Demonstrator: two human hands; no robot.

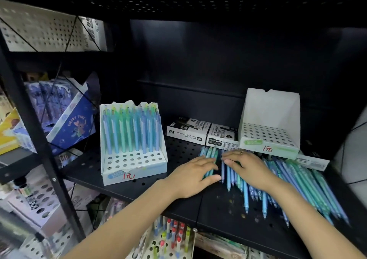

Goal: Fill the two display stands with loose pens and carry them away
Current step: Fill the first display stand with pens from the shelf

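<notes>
On the black perforated shelf (178, 153): one stand part-filled, one empty, loose pens between our hands.

From the left: the part-filled display stand (133, 139); our left hand (193, 174) curls round a few pens (209, 155); our right hand (245, 168) lies flat, fingers straight, on the loose pen pile (297, 181); the empty display stand (270, 127) sits behind. We judge the pens light, stiff and smooth, so grip mid-barrel; the thin card stands are best lifted by the base.

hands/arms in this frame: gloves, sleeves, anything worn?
Both are bare: no gloves, and no sleeves in view on either forearm. The right hand wears a thin ring on one finger, near the knuckles. The left hand shows no ring. No watch, band or other marking at either wrist. Nails look short and unpainted.
</notes>
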